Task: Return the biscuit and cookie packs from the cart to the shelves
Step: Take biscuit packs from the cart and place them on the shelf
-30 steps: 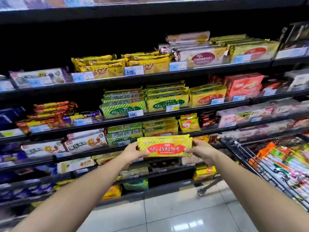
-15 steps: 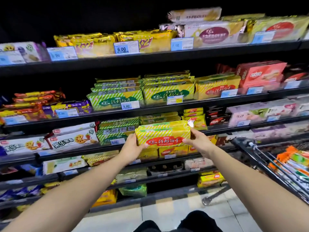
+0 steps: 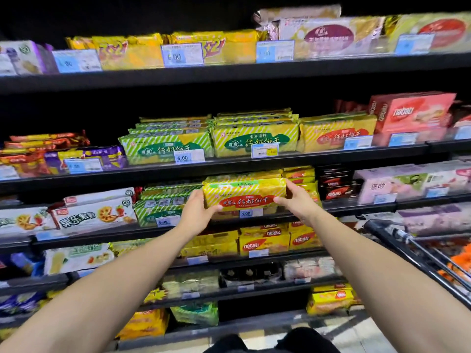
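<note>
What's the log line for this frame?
step: shelving | held: yellow pack | left hand: grips left end | right hand: grips right end | pack at shelf front

Lit from overhead, by the look of it: bright and even over the middle of the frame, near black along the top and in the recesses under each shelf board [image 3: 229, 171]. Sharpest at the centre, on the yellow striped pack [image 3: 244, 197], with a pale sheen along its top face. Smeared by motion blur at the left, right and upper edges, down to unreadable price tags [image 3: 76, 61]. Bowed by wide-angle distortion toward the corners. Dimmer low in the frame.
</note>
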Demonstrator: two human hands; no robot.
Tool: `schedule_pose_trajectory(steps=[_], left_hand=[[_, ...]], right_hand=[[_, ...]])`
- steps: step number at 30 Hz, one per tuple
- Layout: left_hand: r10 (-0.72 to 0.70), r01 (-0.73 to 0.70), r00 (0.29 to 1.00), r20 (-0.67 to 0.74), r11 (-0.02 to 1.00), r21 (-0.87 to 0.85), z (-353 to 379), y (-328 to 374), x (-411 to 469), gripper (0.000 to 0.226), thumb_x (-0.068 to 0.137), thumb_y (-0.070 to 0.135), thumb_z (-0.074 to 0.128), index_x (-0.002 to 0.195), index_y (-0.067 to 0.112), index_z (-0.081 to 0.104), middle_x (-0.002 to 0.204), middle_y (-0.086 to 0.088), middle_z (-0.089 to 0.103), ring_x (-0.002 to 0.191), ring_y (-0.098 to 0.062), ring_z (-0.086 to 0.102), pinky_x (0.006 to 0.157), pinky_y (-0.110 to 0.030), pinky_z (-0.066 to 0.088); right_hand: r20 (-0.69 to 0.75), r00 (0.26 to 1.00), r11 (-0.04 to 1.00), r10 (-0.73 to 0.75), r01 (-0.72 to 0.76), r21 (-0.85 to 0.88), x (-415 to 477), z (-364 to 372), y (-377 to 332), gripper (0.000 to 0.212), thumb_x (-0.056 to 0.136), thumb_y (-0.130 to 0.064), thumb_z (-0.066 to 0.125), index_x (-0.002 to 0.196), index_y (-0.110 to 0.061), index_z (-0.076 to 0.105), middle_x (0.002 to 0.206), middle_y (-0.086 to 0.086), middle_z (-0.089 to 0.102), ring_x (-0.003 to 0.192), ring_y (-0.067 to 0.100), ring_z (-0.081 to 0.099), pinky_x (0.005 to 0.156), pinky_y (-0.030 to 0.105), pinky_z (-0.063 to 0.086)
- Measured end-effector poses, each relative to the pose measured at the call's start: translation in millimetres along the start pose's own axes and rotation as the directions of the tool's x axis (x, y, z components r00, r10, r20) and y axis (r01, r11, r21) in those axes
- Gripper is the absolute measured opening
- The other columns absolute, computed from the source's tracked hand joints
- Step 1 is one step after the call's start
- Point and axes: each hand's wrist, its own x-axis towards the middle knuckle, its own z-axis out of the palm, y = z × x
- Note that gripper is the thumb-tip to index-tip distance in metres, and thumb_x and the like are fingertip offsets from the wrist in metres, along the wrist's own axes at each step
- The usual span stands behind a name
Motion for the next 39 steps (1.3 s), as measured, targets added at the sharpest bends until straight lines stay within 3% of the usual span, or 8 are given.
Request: schedule_pose_trajectory(steps=[7,11,17,19,22,25,29,39], left_hand=[[-0.129,0.129,0.992,0.003,0.991,0.038,-0.1,-5.0,39.6,0.041,0.086,0.045,0.075,0.092,0.010,0.055,0.088,-0.005,0.058,0.080,-0.024,0.056,0.061,-0.034,0.037],[-0.202,0.198,0.977,0.068,0.978,0.069,9.3,-13.1,43.6,0.039,0.089,0.043,0.073,0.087,0.009,0.055,0.080,-0.006,0.058,0.080,-0.029,0.057,0.067,-0.037,0.043],[-0.245,0.242,0.969,0.044,0.968,0.062,18.2,0.0,49.9,0.041,0.089,0.046,0.073,0.077,0.014,0.050,0.070,-0.002,0.055,0.075,-0.029,0.057,0.065,-0.037,0.045],[-0.273,0.265,0.960,0.060,0.957,0.117,22.0,3.0,50.9,0.043,0.089,0.052,0.070,0.075,0.018,0.047,0.070,0.001,0.053,0.082,-0.031,0.057,0.079,-0.041,0.049],[-0.311,0.290,0.947,0.078,0.936,0.201,25.3,2.7,47.1,0.047,0.088,0.060,0.065,0.073,0.021,0.044,0.072,0.003,0.051,0.091,-0.033,0.059,0.094,-0.048,0.048],[-0.327,0.313,0.945,0.013,0.915,0.255,23.0,2.6,40.7,0.049,0.087,0.065,0.063,0.081,0.018,0.050,0.088,-0.004,0.062,0.100,-0.035,0.060,0.098,-0.049,0.044],[-0.355,0.368,0.930,-0.102,0.879,0.304,18.9,12.3,35.4,0.063,0.087,0.063,0.064,0.118,0.008,0.058,0.121,-0.017,0.062,0.119,-0.038,0.053,0.102,-0.050,0.041],[-0.444,0.433,0.893,0.074,0.893,0.124,-3.4,43.0,10.8,0.045,0.095,0.044,0.065,0.121,0.009,0.053,0.121,-0.015,0.063,0.113,-0.036,0.060,0.091,-0.042,0.050]], right_hand=[[-0.138,0.989,0.990,0.050,-0.067,-0.125,38.5,11.3,-0.7,0.059,0.092,-0.026,0.073,0.143,-0.009,0.049,0.140,0.007,0.057,0.128,0.023,0.053,0.093,0.033,0.043],[-0.125,0.988,0.975,0.090,-0.113,-0.189,42.0,22.7,8.6,0.061,0.093,-0.031,0.070,0.145,-0.007,0.047,0.142,0.008,0.055,0.132,0.030,0.051,0.102,0.039,0.046],[-0.164,0.980,0.972,0.113,-0.143,-0.186,51.5,13.0,-3.6,0.049,0.097,-0.026,0.066,0.138,-0.005,0.051,0.121,0.008,0.063,0.110,0.026,0.058,0.087,0.032,0.043],[-0.156,0.976,0.951,0.153,-0.188,-0.245,53.7,9.5,-3.3,0.050,0.099,-0.025,0.063,0.140,-0.002,0.048,0.117,0.011,0.062,0.103,0.027,0.059,0.084,0.032,0.042],[-0.182,0.970,0.900,0.162,-0.221,-0.376,52.3,13.3,3.2,0.047,0.101,-0.022,0.058,0.141,0.002,0.047,0.138,0.018,0.057,0.125,0.036,0.055,0.096,0.036,0.044],[-0.269,0.956,0.876,0.120,-0.229,-0.424,45.6,19.1,3.9,0.046,0.100,-0.024,0.060,0.138,0.000,0.051,0.136,0.018,0.060,0.125,0.036,0.056,0.101,0.042,0.047],[-0.371,0.923,0.859,0.100,-0.268,-0.436,35.6,20.8,-5.5,0.044,0.099,-0.029,0.062,0.133,-0.002,0.057,0.132,0.017,0.063,0.122,0.036,0.058,0.100,0.045,0.048],[-0.117,0.971,0.831,0.206,-0.237,-0.504,8.6,13.1,-38.7,0.045,0.101,-0.034,0.056,0.141,-0.013,0.055,0.133,0.011,0.065,0.122,0.031,0.059,0.101,0.037,0.047]])
